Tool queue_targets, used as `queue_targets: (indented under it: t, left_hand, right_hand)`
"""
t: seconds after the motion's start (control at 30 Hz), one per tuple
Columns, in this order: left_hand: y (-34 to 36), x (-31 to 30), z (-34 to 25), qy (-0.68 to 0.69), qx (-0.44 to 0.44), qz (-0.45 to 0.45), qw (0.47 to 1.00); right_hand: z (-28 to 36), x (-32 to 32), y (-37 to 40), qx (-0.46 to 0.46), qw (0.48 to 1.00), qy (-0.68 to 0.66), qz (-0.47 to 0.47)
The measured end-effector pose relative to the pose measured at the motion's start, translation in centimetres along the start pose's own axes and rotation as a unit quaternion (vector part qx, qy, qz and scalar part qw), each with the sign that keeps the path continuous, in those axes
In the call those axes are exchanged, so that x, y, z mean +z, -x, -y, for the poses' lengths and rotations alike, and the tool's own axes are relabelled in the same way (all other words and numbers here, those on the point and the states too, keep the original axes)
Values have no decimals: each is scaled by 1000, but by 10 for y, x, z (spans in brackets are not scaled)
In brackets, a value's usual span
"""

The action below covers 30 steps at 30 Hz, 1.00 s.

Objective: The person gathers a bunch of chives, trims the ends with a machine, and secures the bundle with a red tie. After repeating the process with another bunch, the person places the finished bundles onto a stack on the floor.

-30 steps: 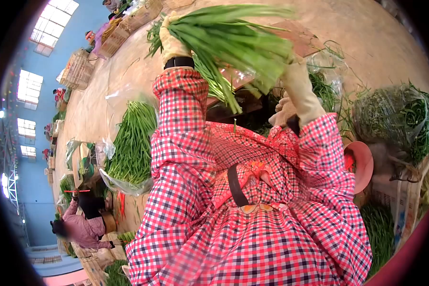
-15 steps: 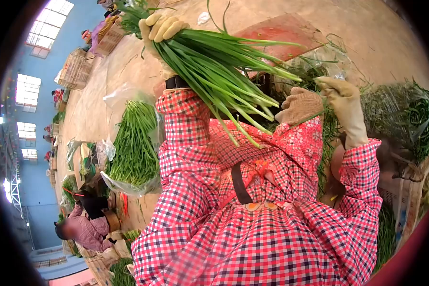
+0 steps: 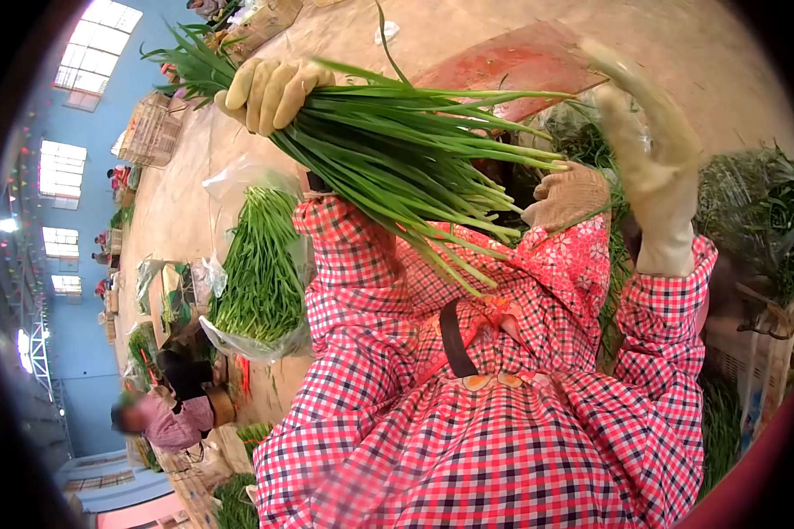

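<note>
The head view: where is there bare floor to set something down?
Bare floor shows beyond the red board, and between the pale crate and the bagged leaves. It is crowded beside the right hand, with heaped greens.

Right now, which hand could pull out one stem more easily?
Probably the right hand: it looks open and empty, near the pale stem ends of the green bunch, while the left hand is closed around the bunch's leafier part.

The right hand is blurred; the lower edge cuts the checked garment; far people are too small to tell clearly
</note>
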<state>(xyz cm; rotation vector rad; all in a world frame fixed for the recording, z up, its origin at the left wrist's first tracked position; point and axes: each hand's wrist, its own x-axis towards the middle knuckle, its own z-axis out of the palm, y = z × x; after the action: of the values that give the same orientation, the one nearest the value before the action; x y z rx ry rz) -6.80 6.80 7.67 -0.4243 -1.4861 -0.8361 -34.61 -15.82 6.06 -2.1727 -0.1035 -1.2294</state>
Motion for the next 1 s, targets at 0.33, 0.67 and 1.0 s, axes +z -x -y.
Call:
queue_targets:
  t: [0.33, 0.67, 1.0]
  left_hand:
    - [4, 94, 25, -113, 99, -108, 983]
    - [-16, 137, 67, -4, 74, 24, 997]
    - [-29, 149, 98, -50, 111, 43, 992]
  right_hand:
    - [34, 61, 110, -35, 938, 94, 331]
    - [14, -24, 96, 19, 898, 239, 369]
    - [13, 32, 57, -97, 950, -65, 289]
